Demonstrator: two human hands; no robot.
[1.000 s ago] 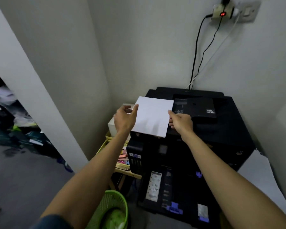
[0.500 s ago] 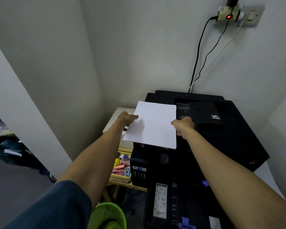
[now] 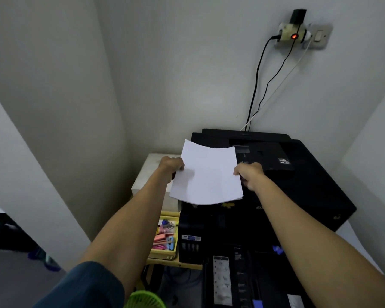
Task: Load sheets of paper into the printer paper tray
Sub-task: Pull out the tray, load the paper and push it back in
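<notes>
Over the near left part of the black printer point(image 3: 302, 187), a thin stack of white paper point(image 3: 206, 174) was held in the air by both hands. The left hand point(image 3: 171, 166) gripped its left edge, fingers curled under and thumb on top; the right hand point(image 3: 250, 174) gripped the right edge the same way. The sheets sagged a little, so the near edge bowed downward and the far edge curved. Left of the printer stood a pale box point(image 3: 151, 172) just beside the left hand, with a yellow tray point(image 3: 167, 238) of small items nearer. The corner walls stood close on the left and far sides. Cables point(image 3: 257, 85) ran down the far wall from a socket point(image 3: 298, 35) to the printer's back edge. A green basket point(image 3: 145, 300) sat at the near edge.
</notes>
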